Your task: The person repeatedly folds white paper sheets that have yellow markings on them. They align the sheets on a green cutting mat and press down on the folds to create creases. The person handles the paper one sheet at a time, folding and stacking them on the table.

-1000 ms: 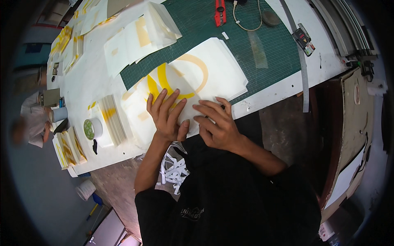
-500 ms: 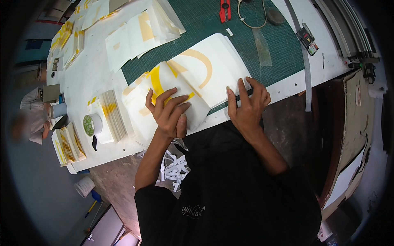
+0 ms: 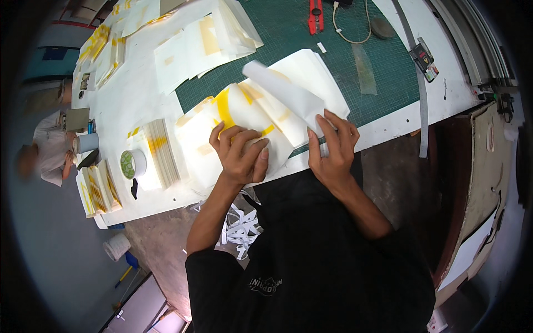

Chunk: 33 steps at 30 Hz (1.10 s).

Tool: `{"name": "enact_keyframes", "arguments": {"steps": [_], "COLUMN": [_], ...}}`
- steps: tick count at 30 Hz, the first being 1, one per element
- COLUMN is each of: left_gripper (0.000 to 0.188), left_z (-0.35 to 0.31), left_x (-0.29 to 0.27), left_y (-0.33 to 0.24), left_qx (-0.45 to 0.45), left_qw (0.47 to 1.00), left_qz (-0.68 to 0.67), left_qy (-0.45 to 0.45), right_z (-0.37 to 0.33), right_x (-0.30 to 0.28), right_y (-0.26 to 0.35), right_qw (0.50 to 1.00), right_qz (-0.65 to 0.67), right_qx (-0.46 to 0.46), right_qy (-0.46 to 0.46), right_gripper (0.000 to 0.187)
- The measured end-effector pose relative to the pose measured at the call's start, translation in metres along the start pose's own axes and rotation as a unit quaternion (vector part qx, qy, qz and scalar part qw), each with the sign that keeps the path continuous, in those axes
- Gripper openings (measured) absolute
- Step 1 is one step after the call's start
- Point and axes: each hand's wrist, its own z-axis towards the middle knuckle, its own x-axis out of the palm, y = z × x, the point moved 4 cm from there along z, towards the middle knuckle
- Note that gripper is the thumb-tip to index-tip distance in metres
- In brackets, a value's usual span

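Hands at work on a stack of white sheets with yellow markings (image 3: pixel 244 119), which lies at the near edge of the table (image 3: pixel 139 105), partly on the green cutting mat (image 3: pixel 344 61). Left hand (image 3: pixel 240 152) rests palm-down on the stack, fingers (image 3: pixel 227 136) spread and curled loosely, pressing the sheets without gripping them. Right hand (image 3: pixel 332 150) sits at the table edge just right of the stack, its fingers (image 3: pixel 327 125) closed around the lower end of a top sheet (image 3: pixel 288 91), which is lifted and curling up and away toward the mat. Left of the stack stand a narrow pile of yellow-edged sheets (image 3: pixel 161 152) and, just beside it, a roll of tape (image 3: pixel 132 164). A red utility knife (image 3: pixel 315 15) lies at the far side of the mat, well apart from both hands. White paper strips (image 3: pixel 241 225) lie on the floor below the table edge.
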Motion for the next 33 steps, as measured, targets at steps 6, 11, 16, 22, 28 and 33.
{"name": "enact_keyframes", "arguments": {"steps": [6,11,16,22,28,33], "left_gripper": [0.020,0.020,0.020,0.014,0.017,0.030], "left_z": [-0.004,-0.006,-0.005,-0.006,0.011,0.016], "left_x": [-0.001,-0.002,-0.002,-0.001,0.008,0.007], "left_y": [-0.007,-0.008,-0.008,-0.008,-0.006,-0.008], "left_qx": [0.034,0.044,0.046,0.029,0.027,0.037], "left_qw": [0.998,0.997,0.997,0.998,0.995,0.989], "left_qz": [0.042,0.058,0.058,0.053,-0.033,-0.013], "left_qy": [-0.027,-0.023,-0.021,-0.030,0.088,0.142], "right_z": [0.001,0.000,0.003,0.000,-0.002,0.001], "right_x": [0.008,0.007,0.001,0.010,0.008,0.002], "right_y": [-0.011,-0.023,-0.010,0.006,0.008,0.004], "right_qw": [0.953,0.943,0.989,0.992,0.989,0.989], "right_qz": [0.230,0.235,0.124,0.053,0.028,0.030], "right_qx": [0.163,0.205,0.060,-0.070,-0.086,-0.077], "right_qy": [-0.115,-0.118,-0.058,0.092,0.119,0.124], "right_gripper": [0.060,0.040,0.032,0.034,0.029,0.028]}}
